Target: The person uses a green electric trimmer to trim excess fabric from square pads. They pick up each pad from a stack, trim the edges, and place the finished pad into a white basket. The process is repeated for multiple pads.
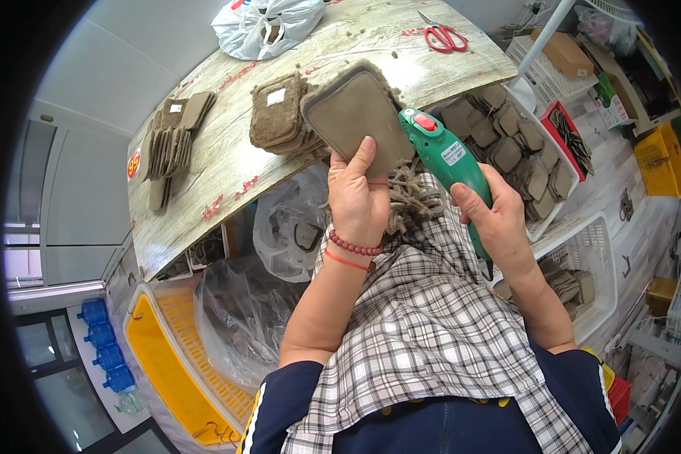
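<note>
My left hand (358, 195) grips a brown, rounded-corner fabric pad (356, 113) by its lower edge, thumb on its flat face. Fuzzy fibre fringes the pad's upper rim. Wrapped in my right hand (501, 216) is a green handheld electric cutter (450, 157) with a red button. Its head is at the pad's right edge; whether the blade touches is hidden. Strips of fuzzy trimmings (410, 198) lie on my checked apron (424, 310) just below the pad. A stack of similar fuzzy pads (275, 117) rests on the table, left of the held one.
More pads (170, 151) sit farther left on the wood-patterned table (227, 170). Red-handled scissors (446, 38) and a white plastic bag (238, 32) lie at the back. Pads (533, 136) fill a basket at right, beside a red tray (566, 144). A yellow crate (147, 344) stands lower left.
</note>
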A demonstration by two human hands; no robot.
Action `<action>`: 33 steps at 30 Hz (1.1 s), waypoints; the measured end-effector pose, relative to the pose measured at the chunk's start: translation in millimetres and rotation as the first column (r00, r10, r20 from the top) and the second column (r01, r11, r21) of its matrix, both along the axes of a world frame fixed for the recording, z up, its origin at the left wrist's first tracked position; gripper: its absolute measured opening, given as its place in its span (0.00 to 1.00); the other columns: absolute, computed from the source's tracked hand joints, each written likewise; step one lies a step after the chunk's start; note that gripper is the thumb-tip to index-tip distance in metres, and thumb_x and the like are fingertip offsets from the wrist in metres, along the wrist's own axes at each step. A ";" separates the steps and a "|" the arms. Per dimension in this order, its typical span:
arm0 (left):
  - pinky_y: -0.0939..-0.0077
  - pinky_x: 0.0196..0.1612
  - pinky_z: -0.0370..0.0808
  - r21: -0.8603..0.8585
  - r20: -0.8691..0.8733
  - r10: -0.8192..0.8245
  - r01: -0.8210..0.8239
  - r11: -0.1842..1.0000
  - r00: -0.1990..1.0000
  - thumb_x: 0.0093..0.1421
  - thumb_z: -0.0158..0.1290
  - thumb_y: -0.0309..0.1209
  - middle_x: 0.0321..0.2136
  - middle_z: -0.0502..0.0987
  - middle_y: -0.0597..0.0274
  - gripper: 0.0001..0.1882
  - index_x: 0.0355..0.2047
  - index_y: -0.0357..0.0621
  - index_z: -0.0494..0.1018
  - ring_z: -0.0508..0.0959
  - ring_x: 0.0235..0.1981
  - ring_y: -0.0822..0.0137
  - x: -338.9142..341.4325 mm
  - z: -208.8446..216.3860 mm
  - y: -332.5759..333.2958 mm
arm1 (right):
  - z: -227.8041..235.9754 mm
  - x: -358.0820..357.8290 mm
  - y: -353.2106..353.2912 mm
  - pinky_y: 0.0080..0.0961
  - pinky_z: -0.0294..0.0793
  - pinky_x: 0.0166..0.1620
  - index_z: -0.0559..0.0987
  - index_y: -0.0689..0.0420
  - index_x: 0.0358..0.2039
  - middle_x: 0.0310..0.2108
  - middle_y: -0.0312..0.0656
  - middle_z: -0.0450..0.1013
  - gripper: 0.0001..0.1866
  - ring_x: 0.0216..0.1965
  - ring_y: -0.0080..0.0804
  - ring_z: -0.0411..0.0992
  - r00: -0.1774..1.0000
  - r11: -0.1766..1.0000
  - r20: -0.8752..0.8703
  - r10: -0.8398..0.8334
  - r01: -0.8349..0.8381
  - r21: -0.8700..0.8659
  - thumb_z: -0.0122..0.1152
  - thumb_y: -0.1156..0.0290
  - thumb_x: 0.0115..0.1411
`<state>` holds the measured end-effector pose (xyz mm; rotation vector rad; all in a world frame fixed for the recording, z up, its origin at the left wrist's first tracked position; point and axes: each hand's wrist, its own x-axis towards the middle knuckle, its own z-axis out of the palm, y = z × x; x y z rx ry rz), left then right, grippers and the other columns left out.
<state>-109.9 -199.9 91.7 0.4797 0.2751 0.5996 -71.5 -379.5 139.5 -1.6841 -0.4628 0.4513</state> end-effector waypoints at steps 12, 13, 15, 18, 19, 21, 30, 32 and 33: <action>0.68 0.54 0.73 0.039 -0.070 -0.095 0.097 0.994 0.993 0.61 0.51 0.19 0.47 0.75 0.60 0.15 0.49 0.41 0.68 0.75 0.48 0.65 -6.2 -11.7 -12.3 | 5.9 10.5 -3.4 0.14 0.66 0.26 0.75 0.63 0.41 0.23 0.31 0.69 0.21 0.22 0.14 0.64 0.999 1.000 -0.021 -0.029 0.029 -0.006 0.62 0.56 0.60; 0.68 0.54 0.73 0.052 -0.069 -0.107 0.110 0.993 0.992 0.61 0.51 0.19 0.47 0.75 0.60 0.15 0.48 0.41 0.69 0.75 0.48 0.65 -7.1 -14.2 -12.5 | 6.6 11.4 -3.4 0.14 0.66 0.26 0.75 0.63 0.40 0.23 0.31 0.69 0.21 0.22 0.14 0.64 0.999 0.999 -0.031 -0.035 0.035 -0.005 0.62 0.56 0.60; 0.68 0.53 0.73 0.061 -0.074 -0.151 0.156 0.986 0.986 0.61 0.51 0.19 0.46 0.75 0.60 0.15 0.48 0.41 0.69 0.76 0.48 0.65 -8.7 -15.9 -13.2 | 8.0 14.9 -3.8 0.14 0.66 0.26 0.75 0.63 0.40 0.23 0.31 0.69 0.21 0.21 0.14 0.64 0.998 0.999 -0.044 -0.047 0.047 0.006 0.62 0.56 0.60; 0.68 0.53 0.74 0.051 -0.083 -0.212 0.217 0.975 0.974 0.61 0.51 0.19 0.46 0.76 0.60 0.14 0.48 0.41 0.69 0.76 0.48 0.65 -11.5 -16.4 -11.1 | 6.6 19.9 -4.4 0.14 0.66 0.26 0.75 0.63 0.38 0.23 0.31 0.69 0.20 0.22 0.14 0.64 0.995 0.998 -0.068 -0.068 0.069 0.013 0.62 0.56 0.60; 0.68 0.53 0.73 0.045 -0.080 -0.216 0.220 0.974 0.973 0.61 0.51 0.19 0.46 0.75 0.61 0.14 0.48 0.42 0.69 0.76 0.48 0.65 -12.4 -16.6 -10.0 | 5.5 20.9 -5.3 0.14 0.66 0.26 0.76 0.63 0.38 0.23 0.31 0.69 0.20 0.22 0.14 0.64 0.994 0.997 -0.077 -0.076 0.077 0.013 0.62 0.56 0.60; 0.68 0.54 0.73 0.011 -0.059 -0.183 0.184 0.983 0.981 0.61 0.51 0.19 0.47 0.75 0.61 0.14 0.48 0.42 0.70 0.75 0.48 0.65 -11.6 -16.8 -6.2 | 0.1 20.9 -9.9 0.14 0.66 0.26 0.75 0.63 0.39 0.24 0.31 0.69 0.20 0.22 0.14 0.64 0.996 0.997 -0.062 -0.066 0.065 -0.029 0.62 0.57 0.60; 0.66 0.55 0.72 -0.070 -0.001 -0.011 0.011 0.997 1.000 0.61 0.52 0.19 0.47 0.74 0.61 0.16 0.49 0.43 0.68 0.74 0.49 0.64 1.6 -16.2 5.2 | -15.7 -3.5 -10.7 0.15 0.66 0.30 0.73 0.64 0.47 0.26 0.32 0.71 0.23 0.27 0.15 0.65 1.000 0.997 -0.025 0.005 -0.007 -0.071 0.62 0.59 0.60; 0.66 0.55 0.72 -0.066 -0.015 -0.020 0.019 0.998 1.000 0.61 0.52 0.19 0.47 0.74 0.60 0.16 0.49 0.43 0.68 0.74 0.49 0.64 1.8 -18.8 1.8 | -14.1 -3.2 -7.8 0.15 0.66 0.30 0.73 0.64 0.47 0.26 0.32 0.71 0.22 0.26 0.15 0.64 1.000 0.998 -0.017 -0.010 0.008 -0.060 0.62 0.59 0.60; 0.66 0.55 0.72 -0.065 -0.022 -0.024 0.023 0.998 0.999 0.61 0.52 0.19 0.47 0.74 0.60 0.16 0.49 0.43 0.68 0.74 0.49 0.64 1.8 -20.1 0.0 | -13.2 -2.7 -6.4 0.15 0.65 0.29 0.74 0.64 0.46 0.25 0.32 0.71 0.22 0.26 0.15 0.64 1.000 0.998 -0.014 -0.017 0.016 -0.054 0.62 0.59 0.60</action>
